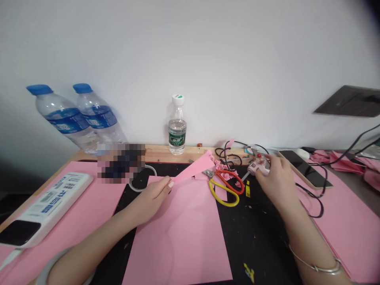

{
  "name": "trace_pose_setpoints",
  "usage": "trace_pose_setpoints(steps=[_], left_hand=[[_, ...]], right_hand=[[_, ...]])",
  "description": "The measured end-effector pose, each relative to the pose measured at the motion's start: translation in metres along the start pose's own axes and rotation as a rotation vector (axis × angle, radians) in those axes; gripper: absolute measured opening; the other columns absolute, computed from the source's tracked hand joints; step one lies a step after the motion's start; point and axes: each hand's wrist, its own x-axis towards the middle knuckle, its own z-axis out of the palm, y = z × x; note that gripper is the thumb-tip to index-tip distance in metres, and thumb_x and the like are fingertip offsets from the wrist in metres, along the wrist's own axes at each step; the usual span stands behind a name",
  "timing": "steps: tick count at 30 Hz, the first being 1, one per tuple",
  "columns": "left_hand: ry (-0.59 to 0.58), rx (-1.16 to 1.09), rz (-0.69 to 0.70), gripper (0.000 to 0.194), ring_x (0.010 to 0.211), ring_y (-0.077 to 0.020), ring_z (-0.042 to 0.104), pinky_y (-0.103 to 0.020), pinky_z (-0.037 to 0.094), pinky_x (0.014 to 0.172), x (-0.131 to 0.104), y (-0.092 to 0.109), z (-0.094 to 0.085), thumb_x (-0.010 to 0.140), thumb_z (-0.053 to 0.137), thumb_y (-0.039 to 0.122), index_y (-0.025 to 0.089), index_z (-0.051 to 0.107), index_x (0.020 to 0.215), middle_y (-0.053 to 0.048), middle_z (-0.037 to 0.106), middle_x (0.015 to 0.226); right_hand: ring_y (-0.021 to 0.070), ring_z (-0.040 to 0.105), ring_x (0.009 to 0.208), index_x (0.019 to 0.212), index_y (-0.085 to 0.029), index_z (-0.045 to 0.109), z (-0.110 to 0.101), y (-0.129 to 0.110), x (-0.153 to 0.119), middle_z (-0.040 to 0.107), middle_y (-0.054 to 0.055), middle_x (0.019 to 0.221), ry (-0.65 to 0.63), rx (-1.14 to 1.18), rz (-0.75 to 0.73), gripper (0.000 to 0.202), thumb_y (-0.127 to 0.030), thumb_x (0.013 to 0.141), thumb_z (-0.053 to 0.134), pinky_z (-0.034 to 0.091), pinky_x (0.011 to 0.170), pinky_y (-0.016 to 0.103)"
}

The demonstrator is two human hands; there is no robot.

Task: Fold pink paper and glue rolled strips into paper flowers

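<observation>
My left hand (158,194) is closed, thumb and fingers pinching the near end of a folded pink paper strip (192,168). The strip's far end reaches a crumpled, frilled pink piece near the scissors. Below lies a flat pink paper sheet (181,237) on the black mat (261,237). My right hand (277,174) closes around a small whitish object (255,166) with a red ball on top and a narrow grey tip; my fingers hide part of it, and its kind is unclear. Scissors (227,188) with one red and one yellow handle lie between my hands.
Two blue-capped bottles (97,116) and a small green-labelled water bottle (177,134) stand by the wall. A white power bank (50,209) lies on pink paper at left. A phone (305,168), black cables (319,206) and pink scraps (344,162) are at right.
</observation>
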Motion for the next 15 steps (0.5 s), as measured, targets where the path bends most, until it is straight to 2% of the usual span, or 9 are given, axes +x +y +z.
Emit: trace_pose_setpoints(steps=[2, 4, 7, 10, 13, 15], left_hand=[[0.015, -0.088, -0.033, 0.032, 0.07, -0.0151, 0.043, -0.027, 0.036, 0.066, -0.001, -0.003, 0.001, 0.097, 0.028, 0.041, 0.02, 0.042, 0.077, 0.002, 0.045, 0.075], [0.015, -0.219, -0.08, 0.031, 0.066, -0.0138, 0.042, -0.025, 0.035, 0.06, -0.001, -0.006, 0.003, 0.096, 0.03, 0.042, 0.02, 0.048, 0.084, 0.002, 0.045, 0.075], [-0.009, -0.397, -0.133, 0.031, 0.055, -0.0113, 0.035, -0.023, 0.025, 0.05, 0.001, -0.009, 0.005, 0.095, 0.034, 0.043, 0.019, 0.052, 0.093, 0.004, 0.042, 0.068], [-0.017, -0.477, -0.115, 0.029, 0.052, -0.0102, 0.032, -0.023, 0.024, 0.049, 0.002, -0.008, 0.006, 0.094, 0.036, 0.041, 0.018, 0.052, 0.088, 0.004, 0.045, 0.066], [0.001, -0.479, -0.079, 0.028, 0.053, -0.0107, 0.035, -0.024, 0.029, 0.052, 0.001, -0.005, 0.006, 0.095, 0.034, 0.039, 0.018, 0.05, 0.086, 0.004, 0.048, 0.066], [-0.005, -0.464, -0.063, 0.028, 0.054, -0.011, 0.036, -0.025, 0.03, 0.053, -0.001, -0.004, 0.007, 0.096, 0.032, 0.038, 0.019, 0.049, 0.087, 0.003, 0.051, 0.068]], right_hand=[[0.0385, 0.057, 0.095, 0.113, -0.003, 0.054, 0.007, 0.023, 0.002, 0.058, 0.025, 0.102, -0.176, -0.193, 0.091, 0.048, -0.027, 0.072, 0.059, 0.046, 0.07, 0.043], [0.0363, 0.059, 0.088, 0.109, -0.002, 0.056, 0.014, 0.039, 0.003, 0.061, 0.023, 0.093, -0.328, -0.251, 0.134, 0.045, -0.025, 0.07, 0.058, 0.044, 0.068, 0.039], [0.032, 0.062, 0.08, 0.107, -0.006, 0.057, 0.019, 0.047, 0.005, 0.065, 0.017, 0.084, -0.416, -0.222, 0.161, 0.043, -0.028, 0.07, 0.057, 0.043, 0.065, 0.035], [0.0314, 0.062, 0.081, 0.109, -0.008, 0.058, 0.017, 0.045, 0.008, 0.066, 0.016, 0.084, -0.353, -0.197, 0.186, 0.046, -0.032, 0.07, 0.058, 0.044, 0.067, 0.036], [0.0336, 0.06, 0.086, 0.11, -0.01, 0.059, 0.01, 0.04, 0.01, 0.066, 0.017, 0.092, -0.187, -0.199, 0.186, 0.046, -0.031, 0.07, 0.057, 0.043, 0.075, 0.041], [0.0362, 0.059, 0.088, 0.11, -0.013, 0.06, 0.004, 0.036, 0.011, 0.066, 0.017, 0.095, -0.098, -0.213, 0.213, 0.043, -0.032, 0.071, 0.056, 0.043, 0.073, 0.044]])
